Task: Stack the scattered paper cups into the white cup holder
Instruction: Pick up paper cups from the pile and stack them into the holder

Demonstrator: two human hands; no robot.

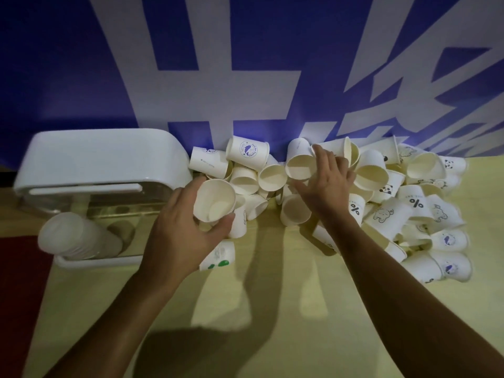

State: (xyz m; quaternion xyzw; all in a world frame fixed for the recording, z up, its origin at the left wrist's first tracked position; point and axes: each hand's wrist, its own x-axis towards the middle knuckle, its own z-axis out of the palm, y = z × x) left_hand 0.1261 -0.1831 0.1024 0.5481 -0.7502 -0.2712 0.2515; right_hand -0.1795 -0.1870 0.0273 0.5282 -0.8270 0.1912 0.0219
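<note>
Start at the near edge of the desk [272, 309]: both your forearms run away from you towards the far edge, left arm bearing left, right arm bearing right.

Your left hand [185, 236] has its fingers [223, 222] curled round the held cup [215, 199], thumb on the near wall. That cup's mouth is turned up at you, so its long axis points roughly from your face down to the desk. Just on the near side of it lies a cup with green marks [218, 257], on its side and not gripped.

Your right hand [327, 184] is farther out. Its fingers [321, 156] are spread nearly straight and lie against the next cup [298, 166]; they grip nothing that I can see. That cup lies on its side in the pile of cups [409, 208], mouth facing the near edge, just left of your palm. Your right hand is plainly the nearer one to it, and I judge it must turn the cup base down to nest it into the held cup.

The white cup holder [103, 159] stands at the left edge of the desk, left of your left hand. The stack in the holder [73, 238] leans with its closed end towards you.

Behind the far edge hangs a blue banner [245, 64]
</note>
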